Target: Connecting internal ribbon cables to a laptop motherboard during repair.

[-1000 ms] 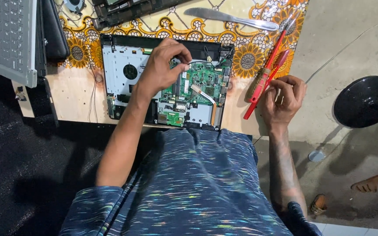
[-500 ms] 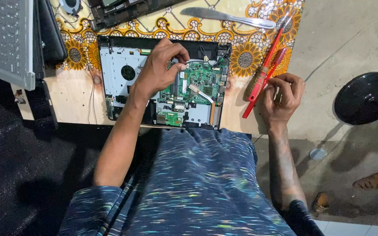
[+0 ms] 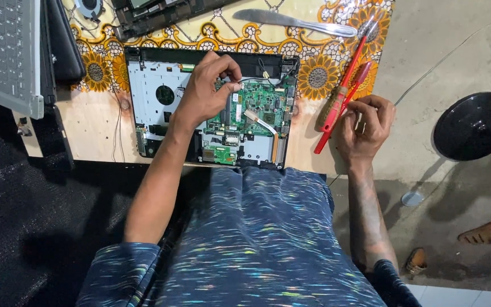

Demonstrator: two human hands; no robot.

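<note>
My left hand (image 3: 203, 91) had stayed pinched on a small white connector (image 3: 235, 86) at the far edge of the green board (image 3: 252, 108) in the opened laptop base (image 3: 154, 91) mid-bench, while my right hand (image 3: 365, 128) had curled closed beside the red screwdriver (image 3: 336, 108), right.

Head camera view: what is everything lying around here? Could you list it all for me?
opened laptop base: one, silver and black, middle of the board
circuit board: one, green, inside the base
red screwdrivers: two, right of the base
knife: one, silver, top of the patterned cloth
keyboard panel: one, grey, far left
round stand: one, black, on the floor at right
left hand: fingertips on the circuit board
right hand: by the screwdriver handles
</note>
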